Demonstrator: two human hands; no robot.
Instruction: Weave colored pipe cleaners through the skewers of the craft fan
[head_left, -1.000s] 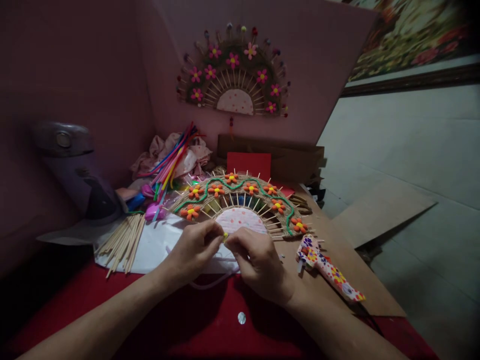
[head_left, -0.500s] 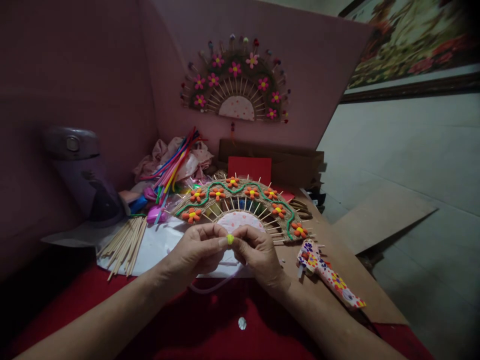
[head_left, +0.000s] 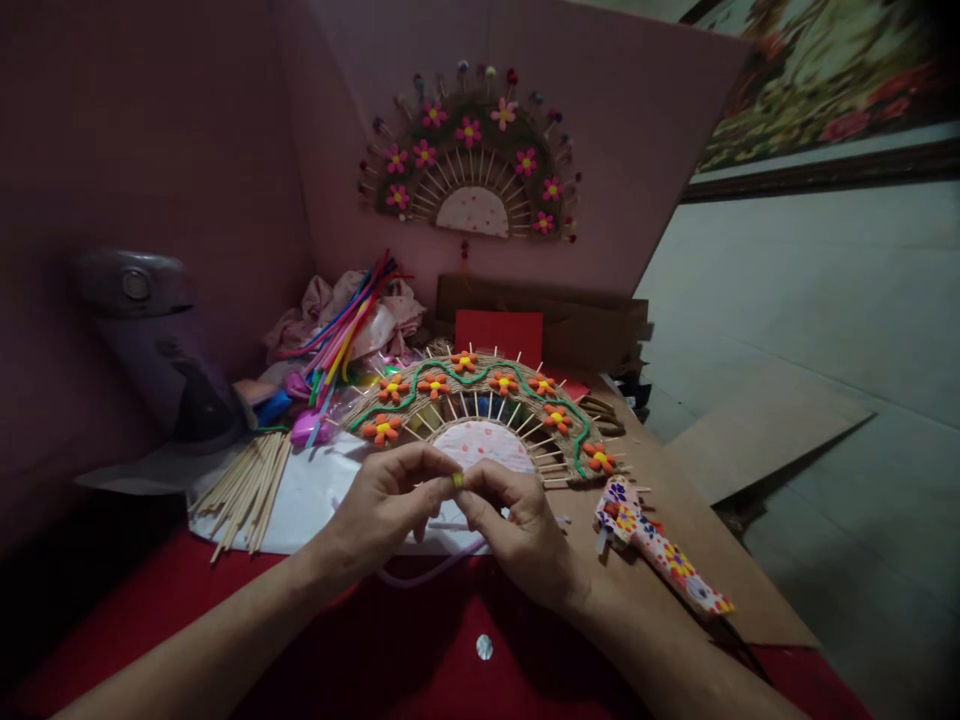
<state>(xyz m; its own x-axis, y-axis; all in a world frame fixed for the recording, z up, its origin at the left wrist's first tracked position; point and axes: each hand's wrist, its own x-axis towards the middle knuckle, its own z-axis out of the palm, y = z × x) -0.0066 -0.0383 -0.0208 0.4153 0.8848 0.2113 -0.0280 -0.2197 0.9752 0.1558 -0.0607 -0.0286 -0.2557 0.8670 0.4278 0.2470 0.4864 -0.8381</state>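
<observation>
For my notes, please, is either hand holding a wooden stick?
No, the left hand and right hand pinch a small yellow piece between them.

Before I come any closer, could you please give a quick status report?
Left hand and right hand pinching small yellow lump. Orange-flowered semicircular twine fan just beyond. Flower-patterned gun-shaped tool off right, not blocking.

Left: a lidded tumbler (head_left: 150, 350) bearing a dark figure, beside a pink wall (head_left: 150, 140). Upper right: a framed picture (head_left: 847, 90) on a pale tiled wall (head_left: 810, 270).
</observation>
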